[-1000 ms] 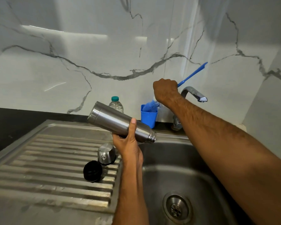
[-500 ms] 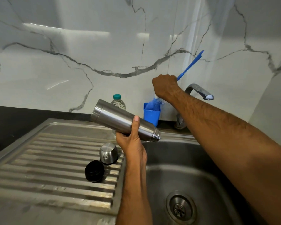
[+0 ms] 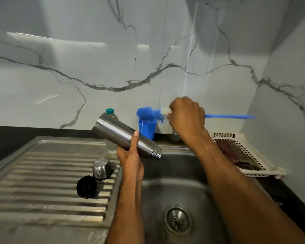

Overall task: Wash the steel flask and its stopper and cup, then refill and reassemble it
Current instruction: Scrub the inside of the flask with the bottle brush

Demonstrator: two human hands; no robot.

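My left hand (image 3: 130, 155) grips the steel flask (image 3: 120, 133) around its middle, tilted with its open threaded neck pointing down-right over the sink basin (image 3: 176, 184). My right hand (image 3: 185, 117) holds a blue bottle brush (image 3: 149, 114) by its handle, lying nearly level above the blue holder cup (image 3: 146, 128), bristles pointing left. The steel cup (image 3: 102, 168) stands upside down on the ribbed drainboard (image 3: 42, 182). The black stopper (image 3: 86, 186) lies just in front of it.
A clear water bottle with a teal cap (image 3: 110, 111) stands behind the flask. A white perforated tray (image 3: 250, 155) with a dark cloth sits right of the sink. The tap is hidden behind my right hand. The drain (image 3: 177, 220) sits low in the basin.
My right hand lifted the brush out of the blue holder and swung it from upright to nearly level. The flask stays tilted in my left hand.
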